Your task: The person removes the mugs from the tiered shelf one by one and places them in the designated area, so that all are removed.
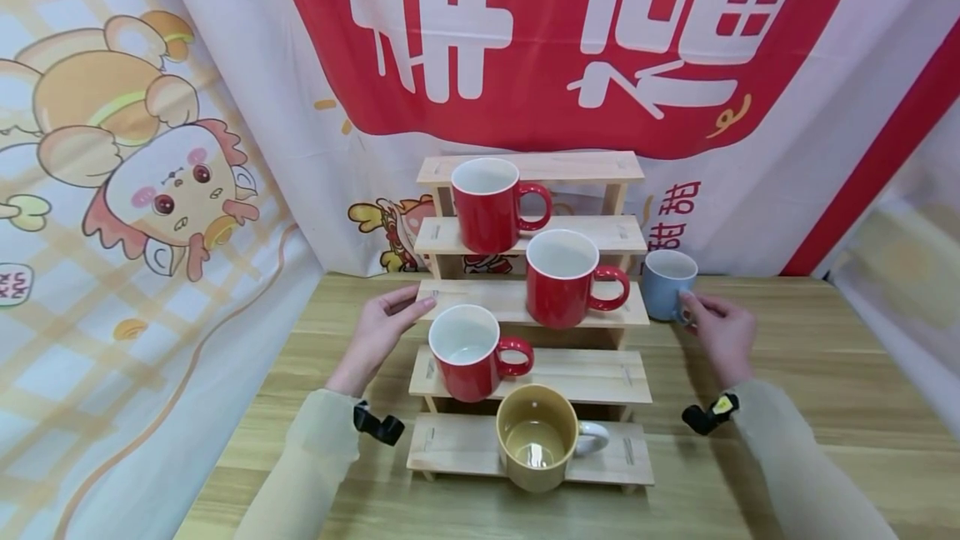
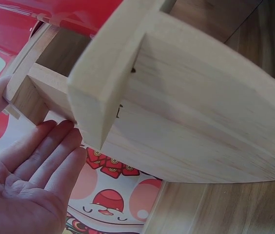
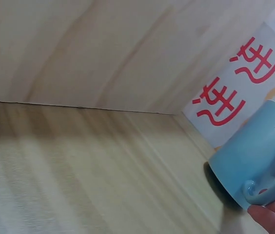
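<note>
At the right of the head view, my right hand (image 1: pixel 723 332) holds a light blue mug (image 1: pixel 664 283) by its handle, beside a stepped wooden display stand (image 1: pixel 525 444). In the right wrist view the same mug (image 3: pixel 254 151) is low over the wooden table; whether its base touches is unclear. On the stand's left side, my left hand (image 1: pixel 378 336) grips the end of the middle step, thumb on the board and fingertips (image 2: pixel 69 129) against its underside. Three red mugs with white insides, upper (image 1: pixel 486 215), middle (image 1: pixel 558 290) and lower (image 1: pixel 465 365), stand on separate steps. A yellow mug (image 1: pixel 536 448) stands on the lowest step.
Wood-grain table (image 1: pixel 810 373) extends on both sides of the stand. Close behind hangs a printed red-and-white cloth (image 1: pixel 570 127), and another patterned cloth (image 1: pixel 225 390) lies along the left. The top step (image 1: pixel 577 165) bears no mug.
</note>
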`<state>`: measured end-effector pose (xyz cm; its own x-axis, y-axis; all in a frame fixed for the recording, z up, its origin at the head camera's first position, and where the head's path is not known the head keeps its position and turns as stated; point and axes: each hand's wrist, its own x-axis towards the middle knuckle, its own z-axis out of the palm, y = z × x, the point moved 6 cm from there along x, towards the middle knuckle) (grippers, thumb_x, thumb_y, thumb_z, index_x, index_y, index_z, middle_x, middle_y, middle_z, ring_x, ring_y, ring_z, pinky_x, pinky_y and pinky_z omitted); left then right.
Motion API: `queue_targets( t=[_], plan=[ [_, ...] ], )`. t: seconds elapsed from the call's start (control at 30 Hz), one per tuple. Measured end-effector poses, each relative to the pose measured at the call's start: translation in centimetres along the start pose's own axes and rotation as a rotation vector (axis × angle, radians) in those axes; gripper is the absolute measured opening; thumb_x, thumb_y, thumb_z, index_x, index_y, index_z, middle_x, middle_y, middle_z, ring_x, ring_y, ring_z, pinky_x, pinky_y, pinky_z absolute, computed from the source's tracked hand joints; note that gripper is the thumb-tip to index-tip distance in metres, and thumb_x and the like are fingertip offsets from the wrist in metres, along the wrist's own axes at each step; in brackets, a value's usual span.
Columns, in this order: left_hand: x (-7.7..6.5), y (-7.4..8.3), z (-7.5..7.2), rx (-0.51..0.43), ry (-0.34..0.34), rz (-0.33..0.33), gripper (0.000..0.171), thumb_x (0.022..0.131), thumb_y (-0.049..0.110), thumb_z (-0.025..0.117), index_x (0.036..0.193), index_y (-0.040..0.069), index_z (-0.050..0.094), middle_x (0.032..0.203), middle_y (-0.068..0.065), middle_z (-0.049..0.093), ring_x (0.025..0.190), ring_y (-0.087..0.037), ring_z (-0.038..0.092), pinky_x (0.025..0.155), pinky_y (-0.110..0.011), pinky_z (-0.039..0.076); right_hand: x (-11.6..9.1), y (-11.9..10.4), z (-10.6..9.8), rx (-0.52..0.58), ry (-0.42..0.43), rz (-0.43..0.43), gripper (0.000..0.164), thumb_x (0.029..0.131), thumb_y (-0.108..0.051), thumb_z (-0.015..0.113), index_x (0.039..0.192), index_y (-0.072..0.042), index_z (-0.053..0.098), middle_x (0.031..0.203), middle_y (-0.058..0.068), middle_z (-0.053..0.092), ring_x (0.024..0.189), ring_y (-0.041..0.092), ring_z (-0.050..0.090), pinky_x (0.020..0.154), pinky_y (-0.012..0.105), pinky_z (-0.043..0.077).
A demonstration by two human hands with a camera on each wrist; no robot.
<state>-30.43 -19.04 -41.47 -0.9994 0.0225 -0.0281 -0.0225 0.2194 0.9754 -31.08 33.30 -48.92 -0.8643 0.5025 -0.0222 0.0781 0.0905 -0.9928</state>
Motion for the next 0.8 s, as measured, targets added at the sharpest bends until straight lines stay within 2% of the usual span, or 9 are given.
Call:
queue_targets(
  t=[0.17,0.33,0.53,0.67,0.8],
  plan=[
    [0.1,0.0,0.0,0.001,-0.004,0.004,0.062,0.096,0.031,0.075,0.143,-0.003,0.054,0.140,-0.020,0.059,0.126,-0.029,0.057,0.104,-0.040,0.050,-0.7,0.7,-0.1,-0.065,-0.012,-0.002,0.049,0.089,-0.034,0.081,0.121,0.003,0.072,0.088,-0.008,0.073,0.081,0.009,0.072,0.071,0.025,0.061],
    [0.0,-0.1,0.1,0.000,-0.005,0.002,0.062,0.095,0.032,0.075,0.143,-0.002,0.055,0.139,-0.019,0.059,0.125,-0.029,0.057,0.105,-0.040,0.049,-1.0,1.6,-0.1,-0.145,-0.030,0.030,0.057,0.087,-0.047,0.079,0.124,-0.004,0.073,0.097,-0.004,0.073,0.081,0.012,0.071,0.071,0.023,0.060],
    [-0.2,-0.1,0.1,-0.008,-0.001,0.000,0.061,0.094,0.033,0.077,0.141,-0.001,0.057,0.137,-0.018,0.061,0.125,-0.028,0.058,0.105,-0.041,0.049,-1.0,1.7,0.0,-0.151,-0.023,0.039,0.059,0.087,-0.050,0.078,0.127,-0.008,0.072,0.101,-0.004,0.072,0.086,0.013,0.070,0.074,0.022,0.060],
    [-0.2,0.0,0.1,-0.010,-0.001,0.001,0.062,0.094,0.033,0.077,0.141,-0.001,0.057,0.137,-0.019,0.061,0.125,-0.029,0.058,0.105,-0.040,0.049,-1.1,1.3,-0.3,-0.096,0.001,0.047,0.062,0.084,-0.046,0.083,0.130,-0.006,0.070,0.093,-0.013,0.072,0.086,0.005,0.068,0.069,0.016,0.057],
    [-0.2,0.1,0.1,-0.011,-0.004,0.001,0.062,0.095,0.032,0.076,0.143,-0.002,0.055,0.138,-0.019,0.060,0.126,-0.029,0.057,0.105,-0.040,0.049,-1.1,0.1,-0.9,0.058,0.018,0.053,0.064,0.081,-0.035,0.089,0.133,-0.003,0.067,0.091,-0.018,0.072,0.089,-0.002,0.067,0.073,0.010,0.053]
  ],
)
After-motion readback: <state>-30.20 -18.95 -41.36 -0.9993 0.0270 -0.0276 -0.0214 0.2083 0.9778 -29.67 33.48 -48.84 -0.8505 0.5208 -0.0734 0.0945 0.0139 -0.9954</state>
